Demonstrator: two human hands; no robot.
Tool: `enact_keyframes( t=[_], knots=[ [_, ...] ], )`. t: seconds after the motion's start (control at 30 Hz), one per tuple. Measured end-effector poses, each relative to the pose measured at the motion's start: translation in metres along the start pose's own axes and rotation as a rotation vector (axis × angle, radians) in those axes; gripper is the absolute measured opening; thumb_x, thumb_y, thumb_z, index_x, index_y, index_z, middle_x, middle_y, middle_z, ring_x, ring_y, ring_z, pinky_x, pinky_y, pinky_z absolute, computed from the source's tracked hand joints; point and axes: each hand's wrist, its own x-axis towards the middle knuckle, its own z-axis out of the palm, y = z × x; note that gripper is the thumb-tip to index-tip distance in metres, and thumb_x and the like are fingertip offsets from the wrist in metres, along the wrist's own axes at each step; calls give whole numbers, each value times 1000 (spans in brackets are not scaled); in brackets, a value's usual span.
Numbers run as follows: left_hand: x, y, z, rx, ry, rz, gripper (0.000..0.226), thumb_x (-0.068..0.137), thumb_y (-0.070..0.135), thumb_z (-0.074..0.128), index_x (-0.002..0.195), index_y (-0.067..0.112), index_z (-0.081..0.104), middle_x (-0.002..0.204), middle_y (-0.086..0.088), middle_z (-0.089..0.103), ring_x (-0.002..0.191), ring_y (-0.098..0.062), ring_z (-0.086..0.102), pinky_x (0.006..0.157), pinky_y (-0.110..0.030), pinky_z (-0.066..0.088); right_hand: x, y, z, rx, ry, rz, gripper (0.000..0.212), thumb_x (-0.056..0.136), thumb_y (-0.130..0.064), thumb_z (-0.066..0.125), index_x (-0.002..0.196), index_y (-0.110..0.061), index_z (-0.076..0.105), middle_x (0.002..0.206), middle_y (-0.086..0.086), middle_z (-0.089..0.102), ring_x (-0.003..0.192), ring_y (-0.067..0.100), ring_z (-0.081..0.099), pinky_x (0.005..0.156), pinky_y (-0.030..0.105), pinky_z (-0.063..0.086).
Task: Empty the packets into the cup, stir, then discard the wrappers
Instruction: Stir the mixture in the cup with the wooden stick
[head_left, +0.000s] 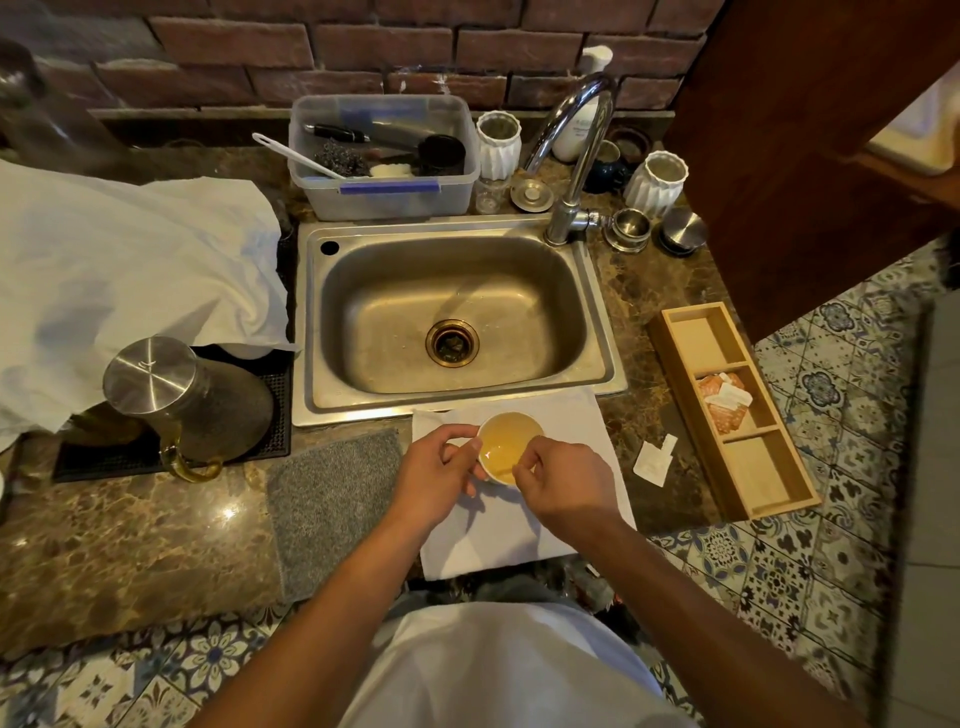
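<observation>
A small white cup (506, 448) of yellowish liquid stands on a white cloth (582, 415) just in front of the sink. My left hand (441, 475) grips the cup's left side, thumb at the rim. My right hand (563, 480) hovers over the cup's right rim with thumb and forefinger pinched together; I cannot make out anything between them. A torn white wrapper (653, 460) lies on the counter to the right of the cloth. Orange and white packets (724, 400) sit in the middle compartment of a wooden box (675, 332).
The steel sink (452, 312) with its tap (576, 156) lies behind the cup. A steel kettle (182, 400) rests on a black mat at the left, beside a grey pad (332, 499). A plastic tub (384, 156), white jars and metal lids line the back.
</observation>
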Motion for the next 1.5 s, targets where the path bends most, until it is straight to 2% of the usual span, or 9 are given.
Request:
enact_keyframes(
  t=[0.33, 0.5, 0.63, 0.8, 0.97, 1.07, 1.23, 1.37, 1.5],
  knots=[
    [-1, -3, 0, -16, -4, 1, 14, 99, 16, 62, 111, 21, 68, 65, -5, 73, 47, -13, 60, 48, -22, 49, 9, 6, -7, -2, 108, 29, 18, 101, -36, 52, 104, -23, 64, 94, 1, 75, 82, 21, 67, 70, 32, 55],
    [1, -4, 0, -53, -21, -12, 13, 99, 16, 62, 110, 19, 68, 60, -10, 69, 51, -19, 61, 54, -28, 52, 3, 7, -11, -105, 22, -57, 24, 99, -38, 51, 108, -21, 65, 95, 2, 73, 85, 22, 68, 73, 31, 54],
    [2, -4, 0, -41, -18, -13, 13, 99, 16, 62, 109, 20, 68, 59, -9, 68, 50, -17, 61, 54, -27, 52, 1, -1, -2, -41, -3, -47, 24, 97, -37, 53, 107, -21, 68, 95, 4, 75, 84, 23, 68, 74, 33, 57],
    [2, -5, 0, -43, -12, -10, 13, 98, 15, 63, 110, 17, 68, 59, -9, 68, 49, -16, 61, 53, -26, 53, 5, -1, 3, 93, 71, 23, 20, 99, -36, 57, 106, -22, 68, 95, 4, 76, 83, 22, 68, 72, 30, 53],
    [1, -4, -1, -45, -10, -18, 14, 99, 16, 62, 111, 17, 68, 62, -11, 69, 54, -22, 61, 52, -27, 53, 5, 7, -5, 13, 123, 39, 17, 100, -37, 54, 104, -24, 64, 92, 0, 75, 78, 20, 67, 68, 30, 56],
    [1, -5, -1, -49, -8, -16, 14, 98, 16, 63, 112, 16, 68, 62, -10, 70, 52, -21, 61, 50, -26, 52, 2, 9, -6, -35, 120, 8, 19, 99, -39, 52, 103, -23, 64, 89, 0, 74, 75, 20, 66, 62, 25, 44],
    [2, -3, 0, -35, -9, -6, 13, 98, 15, 63, 110, 16, 69, 65, -11, 71, 50, -19, 60, 50, -23, 50, 3, 7, 2, -26, 111, 14, 26, 102, -40, 50, 115, -24, 65, 98, 0, 76, 82, 19, 68, 69, 25, 50],
    [1, -2, -1, -42, -13, -12, 13, 98, 15, 63, 110, 15, 69, 66, -12, 71, 50, -17, 61, 48, -22, 49, 6, 4, 4, 17, 119, 27, 26, 102, -39, 51, 113, -22, 66, 98, 2, 76, 85, 22, 68, 68, 24, 41],
    [1, -3, -2, -27, -13, -8, 14, 98, 16, 63, 111, 15, 69, 66, -11, 72, 49, -15, 61, 48, -22, 49, 4, 1, 7, 25, 44, 22, 28, 101, -42, 51, 114, -23, 66, 100, 2, 75, 87, 21, 68, 73, 28, 51]
  ],
)
